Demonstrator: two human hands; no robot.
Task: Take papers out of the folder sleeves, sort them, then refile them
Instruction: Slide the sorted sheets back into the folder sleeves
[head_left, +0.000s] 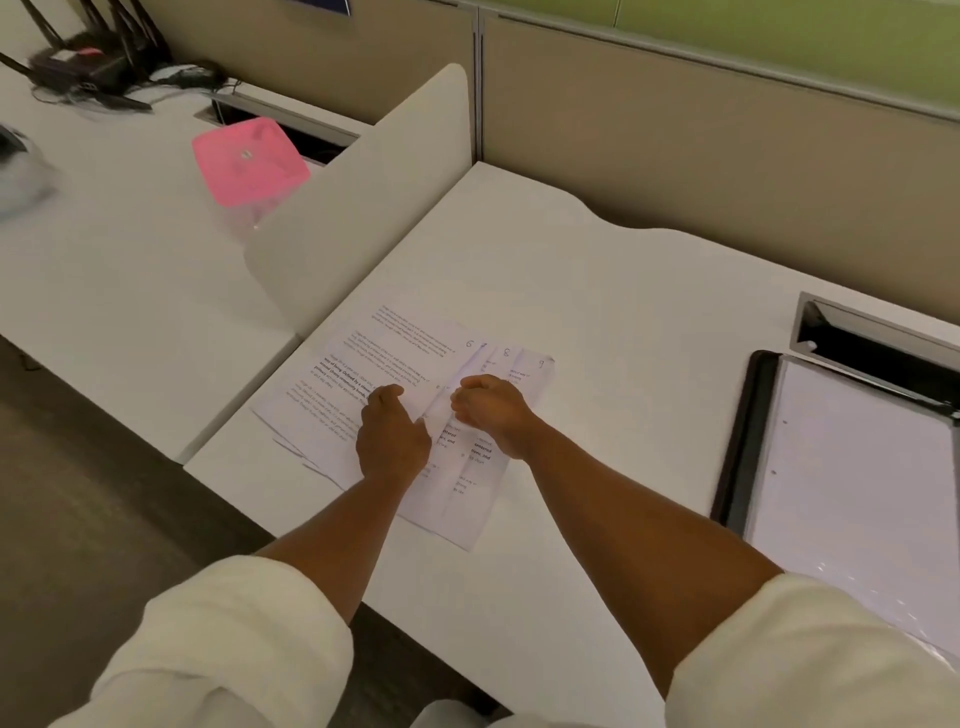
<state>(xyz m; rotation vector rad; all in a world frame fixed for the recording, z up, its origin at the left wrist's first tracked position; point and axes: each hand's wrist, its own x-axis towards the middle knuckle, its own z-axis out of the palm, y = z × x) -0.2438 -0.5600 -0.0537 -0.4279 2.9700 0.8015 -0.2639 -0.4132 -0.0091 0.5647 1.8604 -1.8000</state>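
The papers (395, 364) lie fanned in a loose pile on the white desk (597, 291), near its left edge, several sheets overlapping with printed text and handwritten numbers at their corners. The left hand (392, 436) rests flat on the pile, fingers nearly straight and pressing the sheets down. The right hand (491, 410) sits just beside it, fingers curled and pinching the lifted edge of one sheet (452, 395) between the two hands.

The folder (852, 467) lies open at the right side of the desk, well apart from the pile, its black cover edge showing round a clear sleeve. Beyond it, a cable slot (878, 338) is set into the desk.

A low curved divider (363, 208) stands along the desk's left edge, close to the pile. Past it, on the neighbouring desk, a pink box (249, 161) sits, and a dark tangle of cables (98, 67) lies at the far corner. Rolled cream sleeves (234, 649) cover both upper arms.
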